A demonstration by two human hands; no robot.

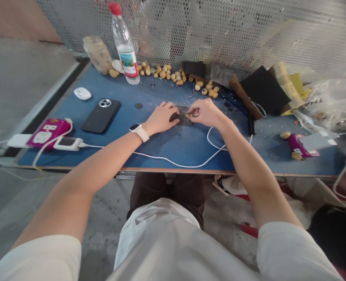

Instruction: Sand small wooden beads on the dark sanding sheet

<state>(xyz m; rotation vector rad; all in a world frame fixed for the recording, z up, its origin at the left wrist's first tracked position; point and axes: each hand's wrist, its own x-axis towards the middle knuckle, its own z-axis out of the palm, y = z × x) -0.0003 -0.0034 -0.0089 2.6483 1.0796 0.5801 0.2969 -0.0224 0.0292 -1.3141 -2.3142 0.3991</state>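
Observation:
My left hand, with a watch on its wrist, curls its fingers and thumb round a small dark piece on the blue table. Between the hands lies a thin dark sheet, partly covered by fingers. Over its right end, my right hand is closed in a pinch on a small yellowish-brown thing, too small to name surely. A white cable loops across the table below both hands.
Round tan fruits line the back by a water bottle. A phone, white mouse-like case and purple power strip lie left. Black card, plastic bag and another purple strip are right.

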